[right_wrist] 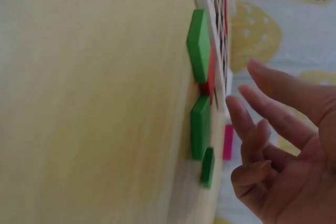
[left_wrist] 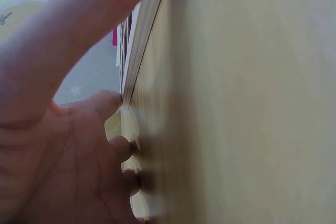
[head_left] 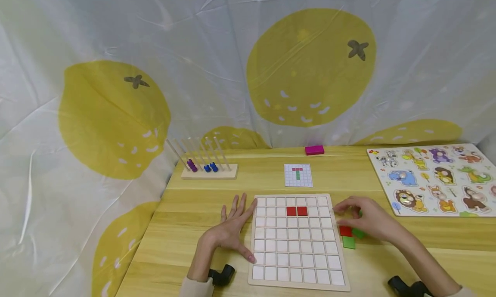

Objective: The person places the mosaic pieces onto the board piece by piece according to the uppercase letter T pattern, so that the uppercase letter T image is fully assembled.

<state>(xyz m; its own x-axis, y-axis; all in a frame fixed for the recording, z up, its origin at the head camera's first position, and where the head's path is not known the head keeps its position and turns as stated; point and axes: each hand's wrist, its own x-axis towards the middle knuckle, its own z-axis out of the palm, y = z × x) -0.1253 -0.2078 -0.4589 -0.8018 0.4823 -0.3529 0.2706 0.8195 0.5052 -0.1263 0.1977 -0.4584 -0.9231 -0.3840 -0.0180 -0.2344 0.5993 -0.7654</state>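
Observation:
A wooden grid board [head_left: 293,245] with white cells lies flat between the hands. Two red square tiles [head_left: 302,211] sit side by side in its second row from the top. My left hand [head_left: 227,231] has its fingers spread, thumb and index fingertip at the board's left edge. Over the loose tiles by the right edge hovers my right hand [head_left: 370,218], its fingers loosely bent, nothing between thumb and fingers in the right wrist view. Beneath it lie a red tile [head_left: 346,231] and several green tiles [head_left: 348,242], one partly hidden by the hand.
Behind the board lies a pattern card [head_left: 298,175] printed with a red-and-green T. A peg stand [head_left: 209,173] with purple and blue beads is at the back left, and a magenta block [head_left: 314,150] is near the curtain. An animal puzzle board [head_left: 422,193] occupies the right side.

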